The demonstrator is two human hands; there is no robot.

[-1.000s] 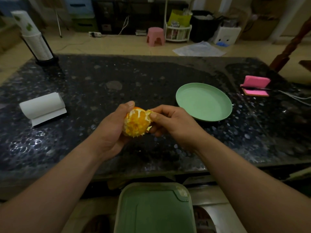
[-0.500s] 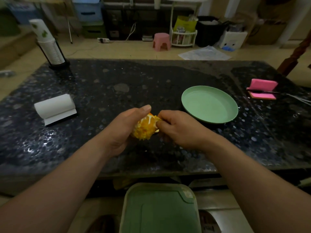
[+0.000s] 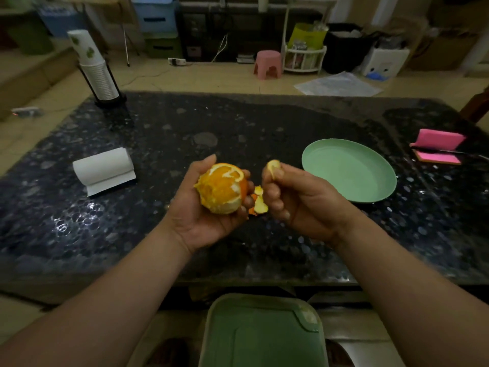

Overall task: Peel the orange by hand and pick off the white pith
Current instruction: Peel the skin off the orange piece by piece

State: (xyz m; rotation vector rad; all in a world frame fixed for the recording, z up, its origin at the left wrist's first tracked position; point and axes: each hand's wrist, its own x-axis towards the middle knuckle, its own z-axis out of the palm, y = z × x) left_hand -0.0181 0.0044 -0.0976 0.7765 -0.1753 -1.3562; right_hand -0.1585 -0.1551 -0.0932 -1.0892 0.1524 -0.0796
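The left hand [image 3: 201,221] cups the orange [image 3: 221,188] above the middle of the table [image 3: 238,120], palm up. Its grip is closed round the fruit, with the thumb at the far side and the fingertips showing at the right edge. The orange is mostly bare: flesh faces the camera, streaked with white pith [image 3: 229,172] that curls over the top. A band of orange skin is left on the right side and pale rind at the bottom. Just to the right, apart from the fruit, the right hand [image 3: 304,200] is curled. Its grip is a narrow pinch of thumb and forefinger on a small peel piece [image 3: 273,166], pale side toward the camera, and the other fingers are folded toward the palm. Between the two hands show a few peel scraps [image 3: 258,201]; whether they hang from the orange or lie on the table I cannot tell. A green plate [image 3: 349,172] sits on the table just right of the right hand. A paper roll [image 3: 103,168] lies well to the left, stacked cups [image 3: 96,72] stand in a holder at the far left corner, and a pink pad [image 3: 436,147] lies at the right edge. Below the near table edge is a green bin [image 3: 262,337], and on the floor beyond the table stands a pink stool [image 3: 267,63]
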